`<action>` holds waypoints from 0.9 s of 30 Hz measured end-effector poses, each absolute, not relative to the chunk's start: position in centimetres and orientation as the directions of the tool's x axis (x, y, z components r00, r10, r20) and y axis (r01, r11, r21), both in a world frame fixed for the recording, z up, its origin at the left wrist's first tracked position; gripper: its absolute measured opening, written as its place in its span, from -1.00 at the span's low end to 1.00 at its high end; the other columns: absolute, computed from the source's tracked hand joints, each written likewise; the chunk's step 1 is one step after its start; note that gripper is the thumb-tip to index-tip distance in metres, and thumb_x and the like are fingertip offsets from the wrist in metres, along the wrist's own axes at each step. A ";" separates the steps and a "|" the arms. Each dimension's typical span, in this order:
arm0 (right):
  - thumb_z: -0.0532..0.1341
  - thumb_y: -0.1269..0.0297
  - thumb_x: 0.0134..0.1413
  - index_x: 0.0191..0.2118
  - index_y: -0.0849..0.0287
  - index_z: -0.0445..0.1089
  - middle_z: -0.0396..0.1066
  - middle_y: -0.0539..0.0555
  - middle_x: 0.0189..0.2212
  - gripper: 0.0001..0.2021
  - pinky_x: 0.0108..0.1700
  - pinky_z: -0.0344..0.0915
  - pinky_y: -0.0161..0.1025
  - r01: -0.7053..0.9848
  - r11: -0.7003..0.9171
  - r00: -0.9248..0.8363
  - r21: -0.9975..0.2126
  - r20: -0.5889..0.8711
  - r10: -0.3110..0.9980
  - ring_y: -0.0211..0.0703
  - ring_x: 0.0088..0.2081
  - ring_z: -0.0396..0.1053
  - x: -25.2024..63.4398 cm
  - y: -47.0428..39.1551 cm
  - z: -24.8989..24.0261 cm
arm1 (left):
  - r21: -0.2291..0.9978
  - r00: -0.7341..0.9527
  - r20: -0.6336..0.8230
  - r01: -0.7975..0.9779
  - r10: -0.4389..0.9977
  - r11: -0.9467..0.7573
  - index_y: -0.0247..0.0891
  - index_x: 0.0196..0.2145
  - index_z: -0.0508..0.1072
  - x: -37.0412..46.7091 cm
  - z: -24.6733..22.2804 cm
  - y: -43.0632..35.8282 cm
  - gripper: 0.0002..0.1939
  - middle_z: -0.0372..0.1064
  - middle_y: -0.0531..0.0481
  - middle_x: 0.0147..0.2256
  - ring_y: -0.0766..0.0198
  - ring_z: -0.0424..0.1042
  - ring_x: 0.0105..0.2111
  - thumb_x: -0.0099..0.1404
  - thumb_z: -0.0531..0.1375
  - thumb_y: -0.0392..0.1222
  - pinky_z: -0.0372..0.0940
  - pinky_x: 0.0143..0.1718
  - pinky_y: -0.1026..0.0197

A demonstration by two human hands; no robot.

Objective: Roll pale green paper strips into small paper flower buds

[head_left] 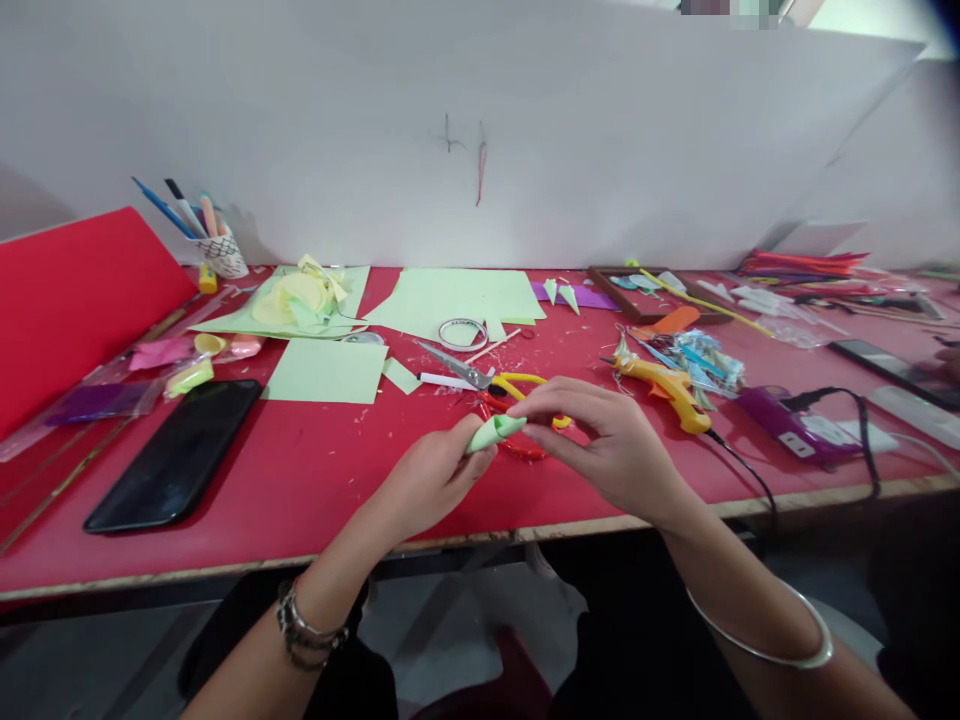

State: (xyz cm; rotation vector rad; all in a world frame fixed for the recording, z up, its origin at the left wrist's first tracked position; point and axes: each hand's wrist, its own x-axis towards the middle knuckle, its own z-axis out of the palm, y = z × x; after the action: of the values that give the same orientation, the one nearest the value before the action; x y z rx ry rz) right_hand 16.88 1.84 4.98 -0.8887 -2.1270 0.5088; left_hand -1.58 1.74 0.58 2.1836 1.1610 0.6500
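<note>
A small piece of light green paper, rolled into a cone-like shape, is held between both hands over the table's front part. My left hand is closed around its left end. With thumb and fingertips, my right hand pinches the other end. Just behind the hands lie scissors with yellow handles, partly hidden by my right hand, and a red-handled tool. A white pen and a small green paper square are near the scissor blades.
A black phone lies at left. Green paper sheets and a tape roll are behind. Two small green paper cones lie farther back. At right are a yellow glue gun and a purple box with cables.
</note>
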 end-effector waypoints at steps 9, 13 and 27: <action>0.12 0.40 0.04 -0.28 0.18 0.38 0.42 0.04 -0.37 -0.87 -0.25 0.28 -0.35 0.451 0.695 -0.498 -0.559 0.488 0.716 -0.29 -0.31 0.35 17.1 1.8 5.1 | 0.620 0.472 0.211 0.612 0.856 -0.490 -0.24 -0.44 0.09 -1.7 0.5 1.8 -0.81 0.04 0.16 -0.60 0.41 0.08 -0.64 0.30 -0.11 -0.14 -0.11 -0.62 0.36; 0.11 0.41 0.05 -0.29 0.19 0.38 0.41 0.05 -0.37 -0.87 -0.25 0.29 -0.33 0.451 0.719 -0.520 -0.529 0.499 0.693 -0.28 -0.30 0.35 17.1 1.6 5.2 | 0.593 0.467 0.222 0.632 0.856 -0.499 -0.24 -0.43 0.11 -1.7 0.6 1.8 -0.85 0.06 0.16 -0.61 0.42 0.10 -0.65 0.28 -0.10 -0.18 -0.12 -0.62 0.37; 0.04 0.45 0.09 -0.27 0.15 0.40 0.32 0.08 -0.33 -0.81 -0.30 0.28 -0.36 0.465 0.823 -0.603 -0.327 0.564 0.565 -0.30 -0.29 0.30 17.1 0.8 5.4 | 0.447 0.619 0.306 0.578 0.723 -0.683 -0.28 -0.37 0.18 -2.3 0.9 2.1 -0.80 0.20 0.00 -0.40 0.31 0.19 -0.43 0.30 -0.13 -0.15 0.14 -0.42 0.27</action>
State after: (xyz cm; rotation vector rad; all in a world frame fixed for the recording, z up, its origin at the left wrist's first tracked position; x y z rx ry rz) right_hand 17.13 0.84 5.38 -0.7510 -2.3225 0.1916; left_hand -2.29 2.05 0.88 2.5408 1.0516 0.6780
